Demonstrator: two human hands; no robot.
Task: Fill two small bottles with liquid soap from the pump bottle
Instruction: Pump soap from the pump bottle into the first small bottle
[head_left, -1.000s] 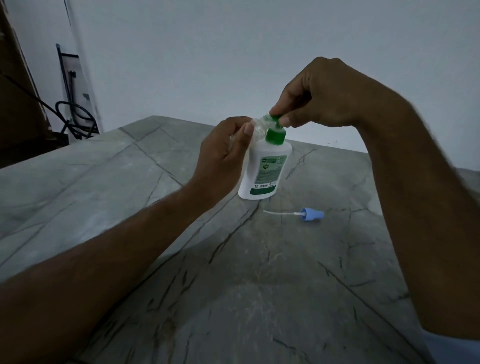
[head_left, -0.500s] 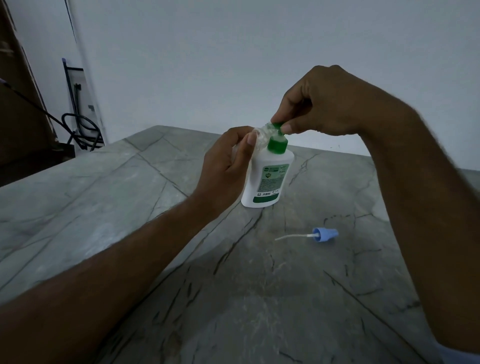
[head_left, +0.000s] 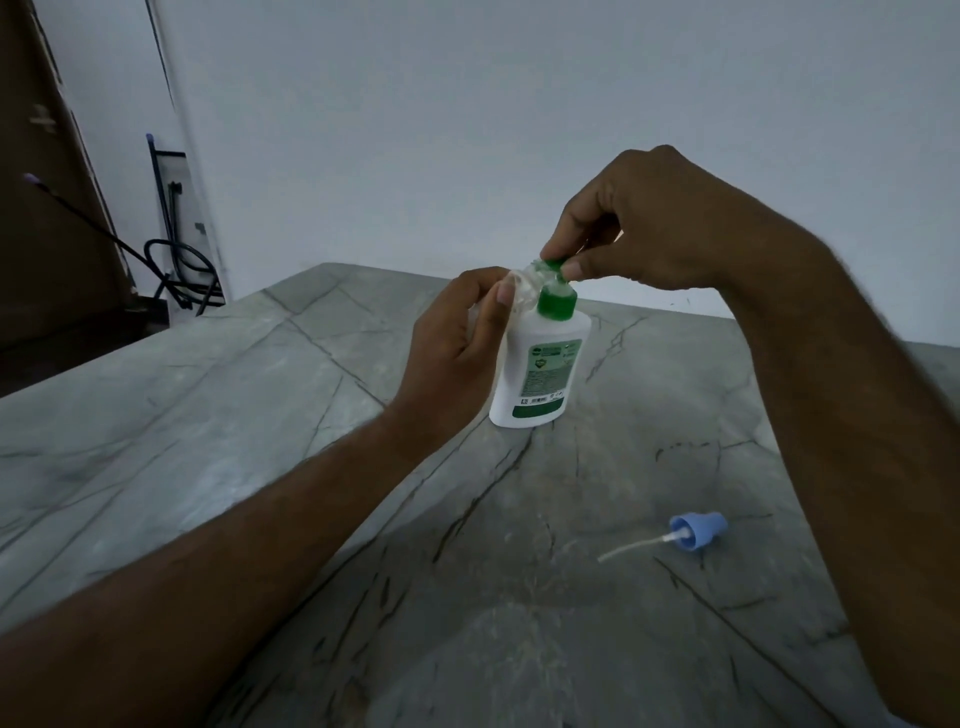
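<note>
Grey veined stone table (head_left: 260, 441); plain white wall (head_left: 467, 130) behind; brown wooden panel (head_left: 47, 208) far left; black coiled cable (head_left: 176, 270) beside it.

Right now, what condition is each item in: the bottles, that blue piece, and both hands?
Pump bottle: upright on the stone table, green pump head still fitted.
Small clear bottle: uncapped, tilted, mouth at the pump's spout.
Blue spray cap: off its bottle, lying on its side, tube pointing left.
Left hand: holds the small clear bottle.
Right hand: pinches the pump head.
</note>
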